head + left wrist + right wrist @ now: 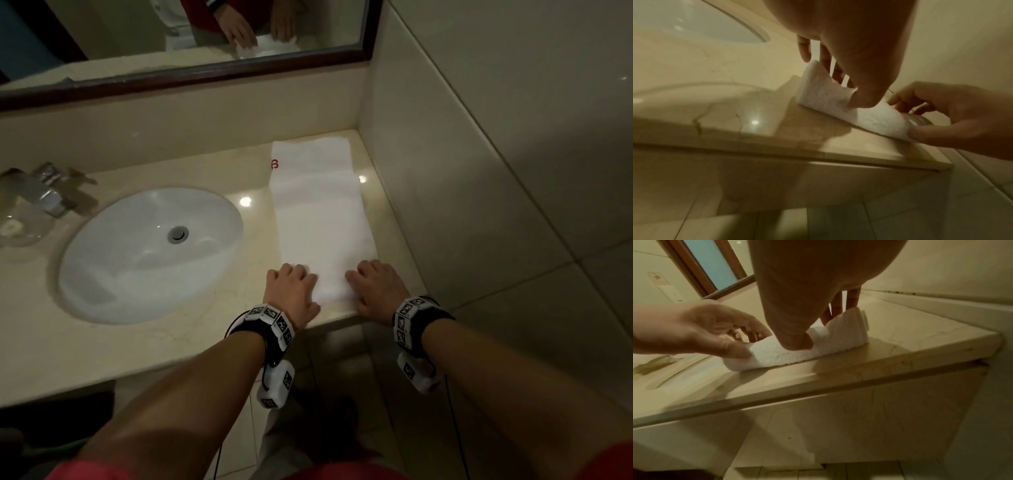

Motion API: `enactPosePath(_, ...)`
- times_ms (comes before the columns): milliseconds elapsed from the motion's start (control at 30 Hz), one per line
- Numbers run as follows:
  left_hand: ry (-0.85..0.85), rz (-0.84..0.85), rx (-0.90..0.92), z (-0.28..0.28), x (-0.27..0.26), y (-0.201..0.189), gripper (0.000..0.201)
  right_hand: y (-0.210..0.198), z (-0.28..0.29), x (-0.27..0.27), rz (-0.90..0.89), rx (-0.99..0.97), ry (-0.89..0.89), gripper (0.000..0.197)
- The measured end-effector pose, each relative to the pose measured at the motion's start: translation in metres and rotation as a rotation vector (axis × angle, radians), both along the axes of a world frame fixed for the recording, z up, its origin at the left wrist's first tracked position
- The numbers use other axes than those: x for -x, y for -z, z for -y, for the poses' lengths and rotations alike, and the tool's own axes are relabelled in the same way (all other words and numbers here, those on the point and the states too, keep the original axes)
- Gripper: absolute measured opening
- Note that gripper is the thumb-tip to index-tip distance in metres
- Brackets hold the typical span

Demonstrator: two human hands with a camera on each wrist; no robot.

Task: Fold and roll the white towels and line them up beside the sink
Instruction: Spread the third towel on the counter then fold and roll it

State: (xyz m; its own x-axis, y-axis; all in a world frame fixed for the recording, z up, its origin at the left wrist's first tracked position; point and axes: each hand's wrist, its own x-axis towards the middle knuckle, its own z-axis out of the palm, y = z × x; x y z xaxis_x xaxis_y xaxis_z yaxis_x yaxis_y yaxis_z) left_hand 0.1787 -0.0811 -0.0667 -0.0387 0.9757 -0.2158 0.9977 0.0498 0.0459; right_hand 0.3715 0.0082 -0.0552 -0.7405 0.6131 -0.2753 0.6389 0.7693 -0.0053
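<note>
A white towel [322, 212], folded into a long strip, lies on the counter [250, 212] to the right of the sink [150, 253]. It runs from the back wall to the front edge and has a small red mark [274, 164] on its left side. Its near end is rolled up into a short roll [824, 95] [838, 339]. My left hand [294, 284] grips the roll's left part, fingers curled over it and thumb [859, 97] at the near side. My right hand [370, 284] grips the right part the same way, thumb [797, 340] pressed into the roll.
A chrome faucet [51, 192] and a glass dish [17, 229] stand left of the sink. The mirror [185, 34] hangs above the back wall. A tiled wall [479, 171] closes the counter's right side. The counter's front edge [171, 359] is just below my wrists.
</note>
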Motion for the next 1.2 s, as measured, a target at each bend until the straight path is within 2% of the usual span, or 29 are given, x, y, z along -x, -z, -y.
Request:
enactPosePath(333,-0.056,-0.051,-0.096,0.005,-0.01,0.013,0.049,0.016,0.004,0.003,-0.013,-0.029,0.051,0.048)
enactPosePath(533,-0.058,-0.069,-0.074,0.008,-0.01,0.011,0.046,0.016,0.007,0.002,-0.024,-0.029,0.054,0.047)
enactPosePath(867,-0.011,0.02,0.097,0.007,0.001,-0.01,0.052,-0.005,0.007,0.007,0.099,0.053,-0.008,0.047)
enactPosePath(1200,-0.095,0.138,0.337,-0.011,0.015,-0.023,0.036,-0.021,-0.005,0.018,0.175,0.243,0.013,0.042)
